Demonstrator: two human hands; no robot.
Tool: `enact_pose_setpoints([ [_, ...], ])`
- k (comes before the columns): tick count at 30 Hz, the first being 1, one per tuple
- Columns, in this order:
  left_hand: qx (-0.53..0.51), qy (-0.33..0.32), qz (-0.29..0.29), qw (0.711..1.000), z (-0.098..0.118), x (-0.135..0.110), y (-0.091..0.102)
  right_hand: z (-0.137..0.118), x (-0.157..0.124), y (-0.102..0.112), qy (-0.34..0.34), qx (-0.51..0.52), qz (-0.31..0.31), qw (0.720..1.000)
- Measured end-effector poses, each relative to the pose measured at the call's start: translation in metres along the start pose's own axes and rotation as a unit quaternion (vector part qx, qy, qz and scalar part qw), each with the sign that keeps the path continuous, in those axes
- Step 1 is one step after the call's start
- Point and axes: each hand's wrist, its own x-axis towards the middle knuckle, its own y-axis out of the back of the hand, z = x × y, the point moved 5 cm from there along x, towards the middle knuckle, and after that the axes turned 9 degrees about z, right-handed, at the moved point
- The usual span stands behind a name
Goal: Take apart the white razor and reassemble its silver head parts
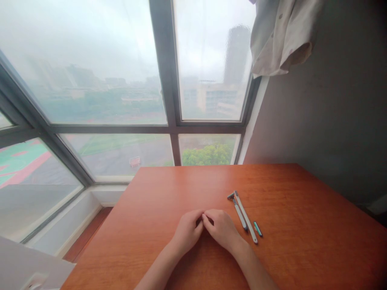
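Both hands rest on a reddish wooden table (187, 185), meeting at the fingertips. My left hand (188, 230) is curled, its fingers pinched toward the right one. My right hand (221, 228) is curled too, thumb and fingers pressed against the left hand's. Whatever sits between them is hidden or too small to name. Just right of my right hand lie a grey razor (238, 208) with its head pointing away, a long white handle or stick (245, 216) beside it, and a small teal piece (258, 228).
A large window (169, 80) with dark frames stands beyond the table's far edge. A grey wall (332, 121) runs along the right, with a white garment (281, 36) hanging at its top. The floor drops away left of the table.
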Motion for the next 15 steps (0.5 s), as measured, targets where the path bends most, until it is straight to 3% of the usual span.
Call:
enact_pose_setpoints([
  [15,-0.001,0.001,-0.005,1.0,-0.0013,-0.0002,-0.0015,-0.0014,0.0005,0.0006,-0.012,-0.003,-0.017,1.0],
])
